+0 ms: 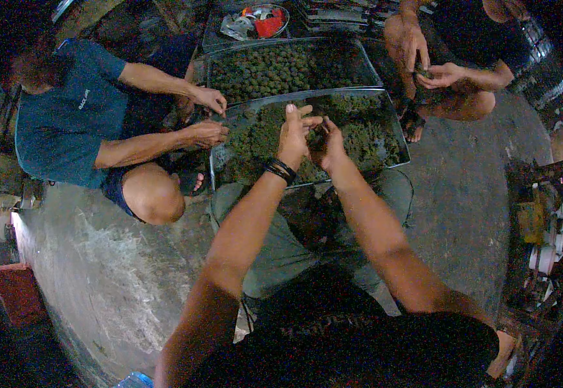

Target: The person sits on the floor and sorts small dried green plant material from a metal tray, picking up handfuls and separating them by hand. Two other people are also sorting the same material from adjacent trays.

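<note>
My left hand (295, 138), with dark bands at the wrist, is raised over a metal tray (310, 183) of loose greenish plant material (257, 136). Close to its right, my right hand (332, 145) is cupped with curled fingers. The fingers of both hands nearly meet. A dark patch lies between the palms, and I cannot tell whether it is something held or shadow. Directly beyond stands a second metal tray (369, 63) with many small round greenish clumps (272, 72) in rows.
A co-worker's hands (209, 133) are at the near tray's left edge. Another co-worker's hands (436, 75), at upper right, hold a small dark clump. A round basket (287, 22) with red and clear plastic stands beyond the trays. A red block (19, 293) lies at far left.
</note>
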A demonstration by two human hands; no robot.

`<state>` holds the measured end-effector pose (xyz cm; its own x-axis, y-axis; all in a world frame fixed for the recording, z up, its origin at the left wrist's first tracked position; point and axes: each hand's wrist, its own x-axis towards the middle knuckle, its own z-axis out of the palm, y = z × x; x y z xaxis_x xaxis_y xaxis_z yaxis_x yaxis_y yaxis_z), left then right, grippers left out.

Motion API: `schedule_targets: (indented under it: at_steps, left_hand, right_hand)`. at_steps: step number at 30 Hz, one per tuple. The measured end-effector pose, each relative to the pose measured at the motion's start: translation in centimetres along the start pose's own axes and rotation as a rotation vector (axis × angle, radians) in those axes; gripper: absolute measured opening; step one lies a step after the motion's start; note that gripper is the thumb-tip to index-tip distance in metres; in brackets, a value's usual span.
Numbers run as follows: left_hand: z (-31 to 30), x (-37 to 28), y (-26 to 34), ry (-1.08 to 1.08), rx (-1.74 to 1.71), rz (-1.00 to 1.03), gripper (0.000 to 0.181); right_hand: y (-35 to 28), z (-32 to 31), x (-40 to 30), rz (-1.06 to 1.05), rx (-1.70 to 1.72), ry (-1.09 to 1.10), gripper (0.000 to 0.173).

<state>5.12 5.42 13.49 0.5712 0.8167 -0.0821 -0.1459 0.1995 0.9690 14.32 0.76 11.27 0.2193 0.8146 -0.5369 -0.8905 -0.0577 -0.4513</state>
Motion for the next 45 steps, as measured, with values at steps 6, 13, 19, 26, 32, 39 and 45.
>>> schedule_targets:
  at_steps: [6, 13, 19, 26, 32, 39, 45]
  left_hand:
    - [0.1, -0.3, 2.0, 0.241, -0.286, 0.137, 0.047]
    - [-1.9, -0.3, 4.2, 0.335, -0.688, 0.047, 0.034]
    - [-1.5, -0.3, 5.4, 0.336, -0.623, 0.042, 0.031]
    - [1.1, 2.1, 6.3, 0.171, -0.733, -0.007, 0.028]
    - [-0.7, 1.7, 10.5, 0.332, -0.72, 0.296, 0.033]
    - [-3.5, 0.3, 10.7, 0.287, -0.967, 0.063, 0.037]
    - [-2.9, 0.3, 12.1, 0.322, -0.92, 0.077, 0.04]
  right_hand:
    - [4.0, -14.0, 9.3, 0.067, -0.38, -0.129, 0.023]
    - [0.0, -13.2, 16.0, -0.077, -0.25, 0.273, 0.019]
    - [-12.1, -1.0, 18.1, -0.594, -0.195, 0.317, 0.018]
    - [-8.1, -23.5, 28.3, -0.84, -1.688, 0.407, 0.021]
    - [1.6, -28.5, 22.0, -0.091, -2.065, 0.019, 0.018]
    - [0.0, -22.6, 23.7, -0.739, -2.26, -0.298, 0.016]
    - [1.6, -22.4, 27.5, -0.434, -2.113, -0.307, 0.019]
